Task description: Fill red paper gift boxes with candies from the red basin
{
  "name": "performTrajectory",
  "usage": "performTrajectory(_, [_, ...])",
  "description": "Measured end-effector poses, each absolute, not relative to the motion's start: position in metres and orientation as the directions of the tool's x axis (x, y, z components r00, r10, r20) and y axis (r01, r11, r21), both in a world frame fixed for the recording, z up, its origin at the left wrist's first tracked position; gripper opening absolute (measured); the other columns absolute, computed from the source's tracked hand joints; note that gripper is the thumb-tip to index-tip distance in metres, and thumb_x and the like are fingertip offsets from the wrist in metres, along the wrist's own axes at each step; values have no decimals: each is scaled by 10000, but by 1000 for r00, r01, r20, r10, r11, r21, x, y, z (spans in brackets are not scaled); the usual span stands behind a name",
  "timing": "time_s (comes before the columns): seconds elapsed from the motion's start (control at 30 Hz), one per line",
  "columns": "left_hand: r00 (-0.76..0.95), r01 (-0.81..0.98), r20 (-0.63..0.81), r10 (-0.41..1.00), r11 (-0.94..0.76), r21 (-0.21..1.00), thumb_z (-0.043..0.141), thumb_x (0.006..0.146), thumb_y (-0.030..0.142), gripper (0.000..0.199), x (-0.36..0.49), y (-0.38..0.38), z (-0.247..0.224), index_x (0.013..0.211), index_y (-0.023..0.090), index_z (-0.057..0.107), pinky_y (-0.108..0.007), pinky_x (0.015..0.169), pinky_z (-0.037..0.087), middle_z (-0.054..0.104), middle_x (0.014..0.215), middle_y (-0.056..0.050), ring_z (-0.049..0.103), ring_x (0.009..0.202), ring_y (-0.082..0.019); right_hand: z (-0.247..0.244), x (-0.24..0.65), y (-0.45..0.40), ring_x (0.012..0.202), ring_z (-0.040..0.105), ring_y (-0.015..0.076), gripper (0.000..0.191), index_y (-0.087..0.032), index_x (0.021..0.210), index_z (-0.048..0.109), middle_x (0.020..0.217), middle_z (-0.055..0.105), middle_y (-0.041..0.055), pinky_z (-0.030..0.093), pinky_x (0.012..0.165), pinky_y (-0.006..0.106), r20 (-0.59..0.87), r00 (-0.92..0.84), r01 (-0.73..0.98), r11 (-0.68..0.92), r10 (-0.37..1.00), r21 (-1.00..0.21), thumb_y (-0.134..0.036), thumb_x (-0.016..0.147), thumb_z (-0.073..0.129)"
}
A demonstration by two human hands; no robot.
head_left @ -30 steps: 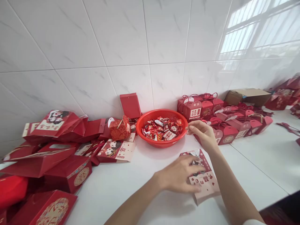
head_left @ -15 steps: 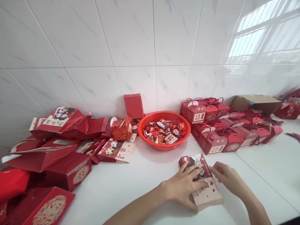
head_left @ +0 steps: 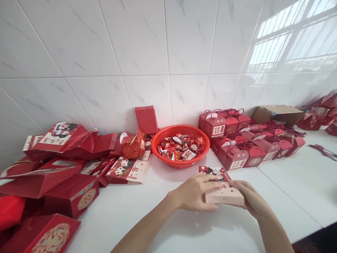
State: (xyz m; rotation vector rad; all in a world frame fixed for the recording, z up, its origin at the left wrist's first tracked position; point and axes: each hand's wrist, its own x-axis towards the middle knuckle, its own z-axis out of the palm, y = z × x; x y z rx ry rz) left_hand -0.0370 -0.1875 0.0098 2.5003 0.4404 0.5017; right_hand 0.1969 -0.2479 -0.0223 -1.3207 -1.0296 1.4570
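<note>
A flat red and cream gift box (head_left: 223, 193), printed with cartoon figures and small hearts, is between my two hands. Its near edge is raised off the white table and casts a shadow below. My left hand (head_left: 196, 191) holds the left side, with fingers over the printed top and the thumb low near the front edge. On the right side, my right hand (head_left: 249, 196) grips the edge with its thumb on top; its other fingers are mostly hidden. Just beyond the box sits a red plastic basket (head_left: 181, 164) of wrapped candies (head_left: 181, 146).
Unfilled-looking red boxes (head_left: 71, 193) lie heaped on the left. A small patterned box (head_left: 133, 146) and an upright red box (head_left: 146, 119) stand by the basket. Rows of handled red boxes (head_left: 237, 154), a cardboard box (head_left: 279, 112) and dark red cords (head_left: 322, 151) are on the right.
The gift box has moved away from me, and its near end has lifted off the table. My right hand has shifted from beside the box to gripping its right edge.
</note>
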Motion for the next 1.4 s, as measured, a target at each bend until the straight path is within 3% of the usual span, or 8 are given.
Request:
performTrajectory(0.13, [707,214,399,584,-714,667,610,918,364,333,-43,-181,20,1198,209,703,-325,1008,499,736,1192,-77,673,1106,-223,-17,184,-244,375,246,49,584,-214,526,349,402,316,-72,203,392,210,-189,18,-277,-177,982,-944,-608,684,751])
performTrajectory(0.33, [507,147,420,753,-556,818,633,891,296,183,-46,-168,20,941,165,751,-259,743,565,780,940,-66,716,860,-186,-6,170,-239,713,580,156,398,-185,724,604,772,639,50,489,613,252,143,280,-71,169,949,-983,-550,750,762])
performTrajectory(0.43, [499,115,412,763,-529,840,656,877,296,198,-47,-164,18,996,159,735,-265,768,567,774,990,-76,716,901,-194,-8,167,-236,907,646,216,368,-210,973,658,963,692,80,540,736,294,221,218,56,214,950,-975,-506,779,761])
performTrajectory(0.53, [511,136,458,727,-595,792,608,918,291,179,-47,-163,16,997,172,715,-274,788,550,761,978,-70,701,897,-186,-16,159,-232,876,676,222,378,-233,1113,629,961,710,71,561,740,324,260,104,81,252,960,-964,-482,840,709])
performTrajectory(0.7, [632,136,496,595,-715,685,637,896,254,104,-50,-159,16,925,178,702,-293,833,517,722,934,-60,666,878,-178,-23,146,-230,912,682,226,280,-222,1012,708,1018,730,83,565,776,322,419,175,246,373,891,-895,-464,897,627])
performTrajectory(1.1, [630,109,462,625,-659,744,627,915,294,165,-48,-156,11,907,190,756,-319,869,524,741,949,-69,674,907,-192,-21,139,-231,762,692,204,461,-202,1160,666,927,736,73,585,650,302,312,260,178,273,914,-946,-534,840,677])
performTrajectory(1.23, [671,88,430,603,-641,762,668,877,266,130,-51,-159,16,913,195,771,-325,906,524,738,1024,-74,683,966,-198,-23,150,-236,773,711,233,425,-201,1016,678,872,743,78,601,612,311,248,254,112,227,935,-968,-539,769,749])
performTrajectory(1.4, [660,109,447,604,-665,738,712,849,293,178,-64,-161,32,995,207,765,-382,1027,480,699,1209,-100,650,1131,-235,-17,210,-249,756,713,264,463,-249,928,715,851,741,71,605,646,384,331,593,202,262,734,-944,-545,605,866])
